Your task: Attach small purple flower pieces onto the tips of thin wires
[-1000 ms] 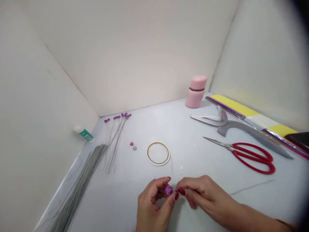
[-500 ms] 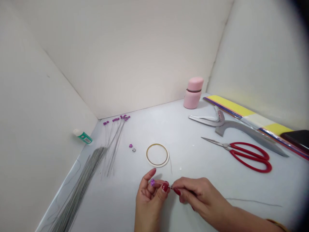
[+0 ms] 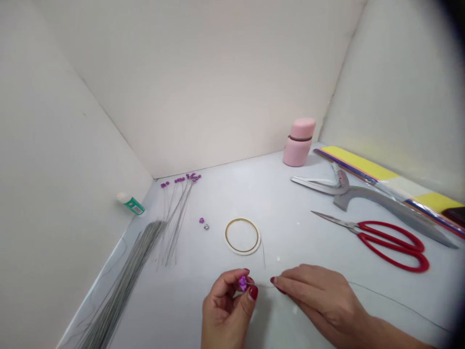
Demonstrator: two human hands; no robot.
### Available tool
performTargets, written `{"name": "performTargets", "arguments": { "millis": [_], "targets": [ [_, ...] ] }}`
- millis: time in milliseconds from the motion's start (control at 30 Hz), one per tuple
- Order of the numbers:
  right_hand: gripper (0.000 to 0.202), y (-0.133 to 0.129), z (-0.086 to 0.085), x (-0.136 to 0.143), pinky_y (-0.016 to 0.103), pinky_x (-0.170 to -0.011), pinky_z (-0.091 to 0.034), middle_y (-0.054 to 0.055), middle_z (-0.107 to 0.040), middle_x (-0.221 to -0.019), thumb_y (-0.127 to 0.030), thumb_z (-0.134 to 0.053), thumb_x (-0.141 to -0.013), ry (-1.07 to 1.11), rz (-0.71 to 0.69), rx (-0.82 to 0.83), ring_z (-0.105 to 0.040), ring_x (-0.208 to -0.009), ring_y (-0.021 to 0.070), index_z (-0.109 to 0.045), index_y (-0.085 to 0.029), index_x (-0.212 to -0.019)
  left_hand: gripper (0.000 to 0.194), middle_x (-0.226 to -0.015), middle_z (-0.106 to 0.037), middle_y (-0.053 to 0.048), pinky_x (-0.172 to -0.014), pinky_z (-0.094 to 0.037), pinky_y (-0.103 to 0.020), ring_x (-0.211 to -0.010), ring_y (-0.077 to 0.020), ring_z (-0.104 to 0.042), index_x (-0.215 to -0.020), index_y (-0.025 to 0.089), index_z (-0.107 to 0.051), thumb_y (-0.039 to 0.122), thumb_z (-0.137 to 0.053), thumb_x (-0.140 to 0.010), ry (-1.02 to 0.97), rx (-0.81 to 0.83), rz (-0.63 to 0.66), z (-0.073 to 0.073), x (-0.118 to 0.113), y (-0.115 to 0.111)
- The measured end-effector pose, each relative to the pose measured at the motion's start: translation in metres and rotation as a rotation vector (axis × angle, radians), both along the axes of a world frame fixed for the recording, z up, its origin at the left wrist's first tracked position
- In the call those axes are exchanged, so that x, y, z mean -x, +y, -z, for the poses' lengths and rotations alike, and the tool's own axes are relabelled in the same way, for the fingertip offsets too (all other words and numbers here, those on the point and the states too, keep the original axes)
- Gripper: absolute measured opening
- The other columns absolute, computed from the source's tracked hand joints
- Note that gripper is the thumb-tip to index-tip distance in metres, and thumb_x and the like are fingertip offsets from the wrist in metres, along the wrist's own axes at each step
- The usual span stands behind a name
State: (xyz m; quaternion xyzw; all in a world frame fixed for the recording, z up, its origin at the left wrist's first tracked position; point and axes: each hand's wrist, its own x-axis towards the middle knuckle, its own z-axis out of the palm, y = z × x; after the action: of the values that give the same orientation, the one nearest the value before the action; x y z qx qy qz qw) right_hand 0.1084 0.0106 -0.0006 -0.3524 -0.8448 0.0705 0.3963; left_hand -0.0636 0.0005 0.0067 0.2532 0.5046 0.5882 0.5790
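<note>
My left hand (image 3: 230, 308) is closed at the bottom centre, its thumb and fingers pinching a thin wire just below a small purple star-shaped piece (image 3: 242, 283). The wire (image 3: 262, 285) runs right from there to my right hand (image 3: 319, 295), whose fingers are pressed together round it. Past my right hand a thin wire trails off to the right. Beyond my hands a ring of white tape (image 3: 242, 252) lies flat. Left of the tape sit a loose purple piece (image 3: 201, 220) and a small silver piece (image 3: 207, 227).
Purple-tipped wires (image 3: 179, 213) and a bundle of grey wires (image 3: 127, 286) lie left, near a glue stick (image 3: 131, 204). At right are red-handled scissors (image 3: 392, 242), a grey cutting tool (image 3: 378, 196), coloured strips (image 3: 363, 162) and a pink bottle (image 3: 298, 143).
My right hand has moved away from my left, so more wire shows between them. The purple piece now sits closer to my left fingertips. The view has shifted slightly.
</note>
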Motion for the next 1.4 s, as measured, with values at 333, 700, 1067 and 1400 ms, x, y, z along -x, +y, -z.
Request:
{"name": "performTargets", "arguments": {
  "millis": [333, 700, 1067, 1400],
  "targets": [
    [0.022, 0.005, -0.011, 0.000, 0.021, -0.052, -0.050, 0.005, -0.068, -0.072, -0.007, -0.043, -0.084, -0.037, 0.034, -0.115, -0.063, -0.060, 0.0136, -0.061, -0.017, -0.094, 0.027, -0.056, -0.071, -0.006, -0.050, -0.049, -0.018, -0.050, -0.0115, -0.062, -0.067, 0.011, -0.075, 0.034, -0.079, -0.052, -0.281, 0.117, 0.176, -0.013, 0.010, 0.004],
    [0.020, 0.005, -0.007, 0.002, 0.021, -0.052, -0.050, 0.005, -0.068, -0.071, -0.007, -0.045, -0.084, -0.002, 0.032, -0.099, -0.062, -0.059, 0.0136, -0.060, -0.017, -0.093, 0.022, -0.044, -0.064, -0.001, -0.039, -0.043, -0.010, -0.035, -0.0031, -0.054, -0.054, 0.010, -0.070, 0.022, -0.084, -0.043, -0.393, 0.258, 0.193, -0.015, 0.008, 0.010],
    [0.020, 0.007, -0.009, -0.003, 0.022, -0.050, -0.043, 0.003, -0.064, -0.065, -0.010, -0.041, -0.087, -0.089, 0.067, -0.035, -0.058, -0.054, 0.0127, -0.059, -0.017, -0.091, 0.023, -0.054, -0.067, -0.003, -0.048, -0.051, -0.013, -0.046, -0.0059, -0.059, -0.068, 0.014, -0.073, 0.028, -0.082, -0.051, -0.499, 0.265, 0.224, -0.011, 0.018, 0.016],
    [0.024, -0.004, -0.002, 0.009, 0.017, -0.059, -0.044, -0.001, -0.064, -0.071, -0.017, -0.034, -0.091, -0.101, -0.062, 0.420, -0.060, -0.062, 0.0100, -0.057, -0.022, -0.092, 0.020, -0.051, -0.069, -0.002, -0.049, -0.049, -0.016, -0.044, -0.0069, -0.059, -0.055, 0.013, -0.071, 0.022, -0.084, -0.043, -0.182, 0.102, 0.077, 0.008, -0.002, 0.006]
  ]
}}
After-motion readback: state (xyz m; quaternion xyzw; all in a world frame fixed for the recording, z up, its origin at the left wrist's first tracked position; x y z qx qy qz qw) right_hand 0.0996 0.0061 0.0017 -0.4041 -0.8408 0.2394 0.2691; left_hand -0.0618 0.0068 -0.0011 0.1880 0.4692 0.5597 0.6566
